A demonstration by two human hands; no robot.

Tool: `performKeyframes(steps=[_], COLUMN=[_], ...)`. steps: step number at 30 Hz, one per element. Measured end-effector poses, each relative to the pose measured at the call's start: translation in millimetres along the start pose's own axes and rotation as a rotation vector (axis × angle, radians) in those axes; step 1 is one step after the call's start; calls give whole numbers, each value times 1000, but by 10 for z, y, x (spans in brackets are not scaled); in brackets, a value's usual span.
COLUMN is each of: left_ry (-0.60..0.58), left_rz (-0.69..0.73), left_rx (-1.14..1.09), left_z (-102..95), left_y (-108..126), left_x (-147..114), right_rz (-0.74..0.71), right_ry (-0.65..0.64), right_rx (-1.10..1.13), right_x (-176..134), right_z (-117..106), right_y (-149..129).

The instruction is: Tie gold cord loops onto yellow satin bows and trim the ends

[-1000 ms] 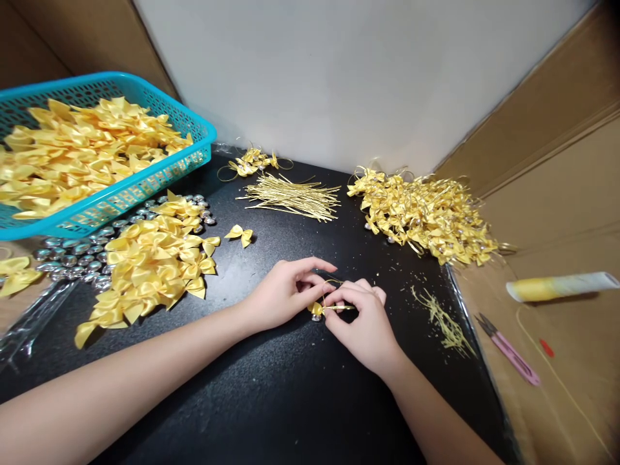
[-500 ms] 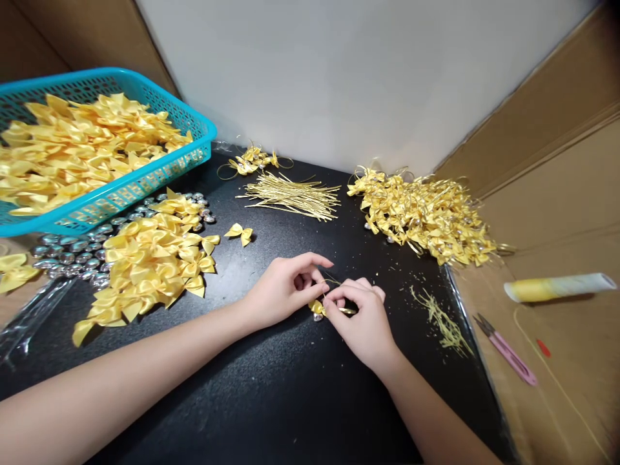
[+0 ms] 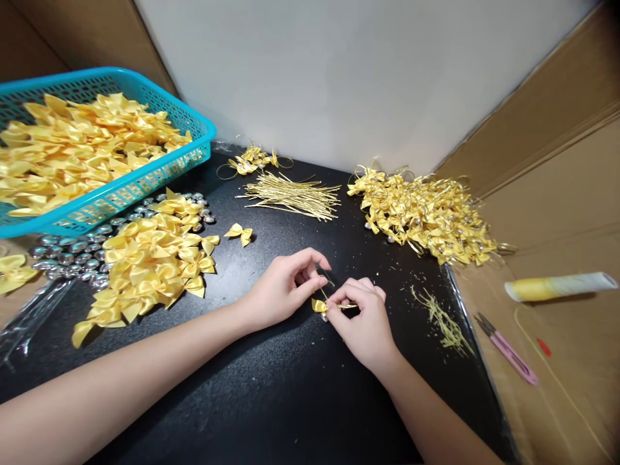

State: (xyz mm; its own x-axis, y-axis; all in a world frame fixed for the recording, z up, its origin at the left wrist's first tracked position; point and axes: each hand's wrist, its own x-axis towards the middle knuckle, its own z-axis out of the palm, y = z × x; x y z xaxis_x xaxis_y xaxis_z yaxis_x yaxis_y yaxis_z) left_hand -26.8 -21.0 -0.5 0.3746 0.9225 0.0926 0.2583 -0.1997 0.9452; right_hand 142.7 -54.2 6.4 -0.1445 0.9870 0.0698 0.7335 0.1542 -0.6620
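A small yellow ribbon bow (image 3: 318,305) with a shiny silver bead (image 3: 324,317) lies low over the black table, at the fingertips of my right hand (image 3: 362,316). My right thumb and forefinger are closed in a pinch on the bow's right side, hiding part of it. A stretch of gold cord sticks out past those fingers. From the pinch, a thin gold strand (image 3: 323,292) runs up to my left hand (image 3: 289,287). My left fingers are curled round the strand, with the forefinger arched above the thumb.
At left, a teal basket (image 3: 145,169) of yellow bows stands behind loose bows (image 3: 150,258) and silver beads (image 3: 72,255). Gold cords (image 3: 293,194) lie at the back, finished-looking bows (image 3: 421,213) at back right. Cord scraps (image 3: 443,323) and pink snips (image 3: 511,355) are at right.
The bow and bead have shifted slightly right with my right fingers. My left thumb has drawn a little up and away from the bow, baring more of the strand.
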Motion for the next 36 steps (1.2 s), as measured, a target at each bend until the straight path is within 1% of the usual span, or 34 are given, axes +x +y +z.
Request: performKeyframes(steps=[5, 8, 10, 13, 15, 17, 21, 27, 32, 36], left_ry=[12, -43, -136, -283, -328, -335, -353, -405, -396, -393], left_rz=[-6, 21, 124, 335, 411, 445, 494, 427, 405, 389], left_rx=[17, 76, 198, 475, 624, 699, 677, 467, 444, 438], left_z=[1, -68, -123, -166, -160, -144, -134, -104, -69, -112], left_y=[-6, -12, -6, 16, 29, 35, 17, -44, -47, -22], left_x=[4, 25, 40, 53, 52, 48, 56, 73, 67, 82], right_rz=[-10, -14, -23, -49, -64, -77, -105, -132, -138, -137], right_ry=[14, 12, 2, -13, -11, -4, 6, 17, 12, 12], right_rx=[-15, -23, -27, -25, -28, -35, -68, -97, -97, -95], right_x=[-3, -6, -8, -10, -11, -11, -9, -9, -13, -14], right_z=[13, 11, 4, -7, -11, -11, -9, 11, 26, 10], right_y=[6, 10, 14, 24, 31, 39, 48, 34, 49, 78])
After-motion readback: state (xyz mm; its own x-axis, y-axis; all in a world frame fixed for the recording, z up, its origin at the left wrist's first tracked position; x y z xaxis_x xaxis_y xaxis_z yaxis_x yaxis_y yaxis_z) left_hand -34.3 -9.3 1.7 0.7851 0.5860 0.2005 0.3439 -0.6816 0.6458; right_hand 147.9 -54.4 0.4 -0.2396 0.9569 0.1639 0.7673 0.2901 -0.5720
